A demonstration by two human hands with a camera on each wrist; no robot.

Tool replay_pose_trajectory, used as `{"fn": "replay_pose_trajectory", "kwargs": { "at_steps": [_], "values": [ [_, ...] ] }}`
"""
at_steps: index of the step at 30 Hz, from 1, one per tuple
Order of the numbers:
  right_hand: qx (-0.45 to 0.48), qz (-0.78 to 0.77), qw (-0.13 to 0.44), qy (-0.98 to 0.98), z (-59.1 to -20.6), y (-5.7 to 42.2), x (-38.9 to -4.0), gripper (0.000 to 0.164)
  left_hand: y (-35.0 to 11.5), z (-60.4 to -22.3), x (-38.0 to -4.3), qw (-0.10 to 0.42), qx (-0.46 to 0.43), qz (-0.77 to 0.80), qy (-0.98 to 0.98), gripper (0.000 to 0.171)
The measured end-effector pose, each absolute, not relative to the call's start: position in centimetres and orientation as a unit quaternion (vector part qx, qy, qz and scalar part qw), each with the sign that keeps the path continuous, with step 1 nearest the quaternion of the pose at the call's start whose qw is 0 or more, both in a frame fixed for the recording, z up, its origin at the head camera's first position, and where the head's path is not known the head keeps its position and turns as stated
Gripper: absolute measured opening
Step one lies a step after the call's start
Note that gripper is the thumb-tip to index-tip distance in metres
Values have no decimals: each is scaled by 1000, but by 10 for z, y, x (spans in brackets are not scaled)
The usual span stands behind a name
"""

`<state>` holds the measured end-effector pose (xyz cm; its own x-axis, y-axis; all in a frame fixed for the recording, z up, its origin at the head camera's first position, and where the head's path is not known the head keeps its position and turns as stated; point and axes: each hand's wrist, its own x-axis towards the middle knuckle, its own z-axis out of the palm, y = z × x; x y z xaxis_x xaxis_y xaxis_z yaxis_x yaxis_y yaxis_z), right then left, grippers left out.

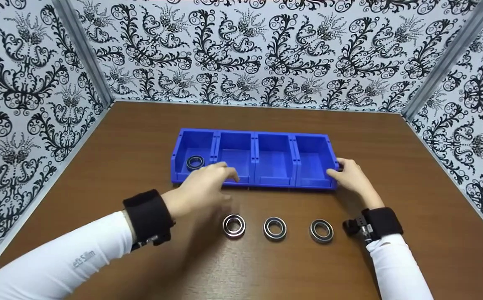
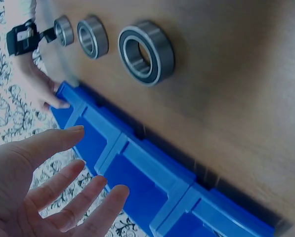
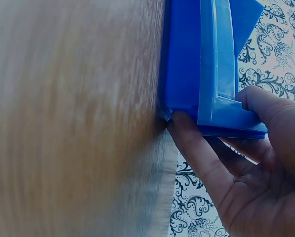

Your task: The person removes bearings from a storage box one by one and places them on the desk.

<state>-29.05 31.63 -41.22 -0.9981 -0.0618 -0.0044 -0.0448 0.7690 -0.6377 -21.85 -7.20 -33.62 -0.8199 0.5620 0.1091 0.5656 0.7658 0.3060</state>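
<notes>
My left hand hovers over the front edge of the blue four-compartment bin, fingers spread with nothing between them. In the left wrist view its fingers are apart in front of the bin. My right hand grips the bin's right end wall, thumb over the rim and fingers outside, as the right wrist view shows. One bearing lies in the leftmost compartment. Three metal ring bearings stand in a row on the table before the bin: a left one, a middle one and a right one.
The brown wooden table is bounded by patterned black-and-white panels at the back and both sides. Grey metal posts stand at the back corners. Black wrist straps with small cameras are on both wrists.
</notes>
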Motion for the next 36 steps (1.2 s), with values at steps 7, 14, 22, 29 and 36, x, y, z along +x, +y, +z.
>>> {"fn": "replay_pose_trajectory", "kwargs": {
  "at_steps": [7,14,22,29,36],
  "values": [
    [-25,-338,13,941,-413,316,-290,46,-79,-331,-229,23,-273,-164,-948,36],
    [-25,-328,4,944,-413,316,-290,44,-86,-329,-240,36,-251,-175,-951,37],
    [-23,-326,9,945,-413,316,-291,47,-95,-326,-255,43,-215,-203,-954,37],
    [-27,-338,12,941,-413,317,-291,45,-103,-328,-269,58,-193,-214,-956,37],
    [-31,-332,5,943,-414,317,-292,43,-108,-332,-280,61,-179,-216,-958,37]
  ]
}}
